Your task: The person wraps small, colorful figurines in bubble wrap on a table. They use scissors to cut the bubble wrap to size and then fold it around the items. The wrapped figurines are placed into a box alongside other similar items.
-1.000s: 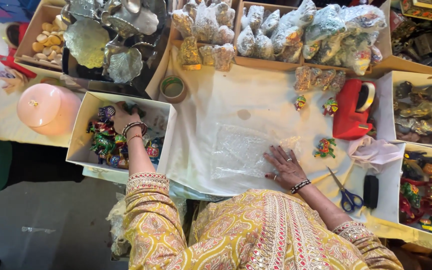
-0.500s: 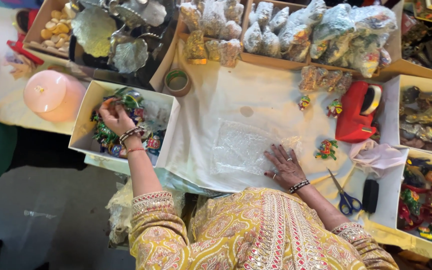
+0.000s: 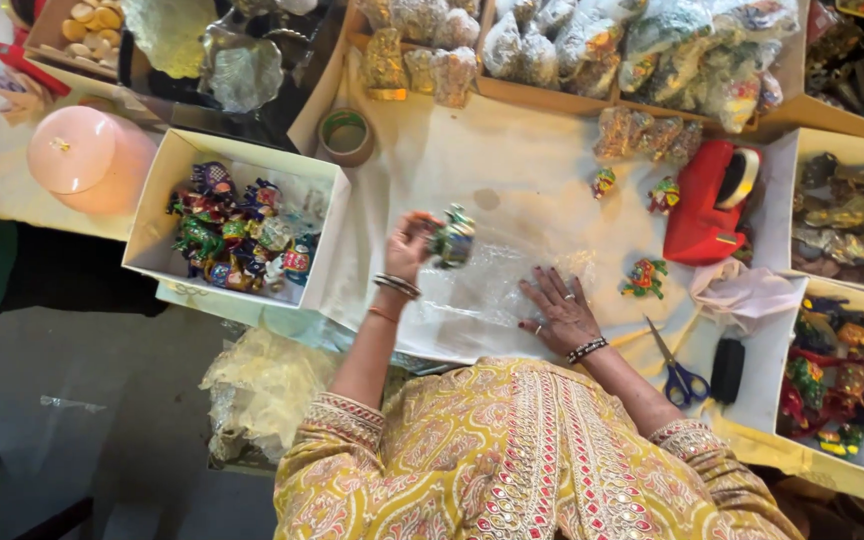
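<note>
- Above the middle of the counter [image 3: 512,160], the left hand [image 3: 407,243] has its grip closed on a small painted figurine [image 3: 452,237], green with bits of other colours, held in the air over a clear plastic sheet [image 3: 497,290].
- The figurine sits between the fingertips, just right of the palm; bangles ring the wrist below it.
- The right hand [image 3: 560,312] lies flat on the plastic sheet, fingers spread, its grip open and holding nothing; a beaded bracelet sits at that wrist.
- The plastic sheet lies on a white cloth [image 3: 552,170] that covers the counter.
- Left of the raised hand stands a white box [image 3: 177,175] filled with more painted figurines in many colours.
- Just above that box's far corner is a roll of tape [image 3: 346,134], and further left a pink round lidded tub [image 3: 87,160].
- To the right of the flat hand, a small red and green figure [image 3: 644,278] lies on the cloth, with two more small ones [image 3: 604,182] further up.
- A red tape dispenser [image 3: 707,205] rests near them, beside a crumpled pale cloth [image 3: 747,295].
- Blue-handled scissors [image 3: 680,372] and a black oblong object [image 3: 727,369] lie near the right forearm.
- Along the far edge, cardboard trays [image 3: 512,90] hold items wrapped in plastic bags.
</note>
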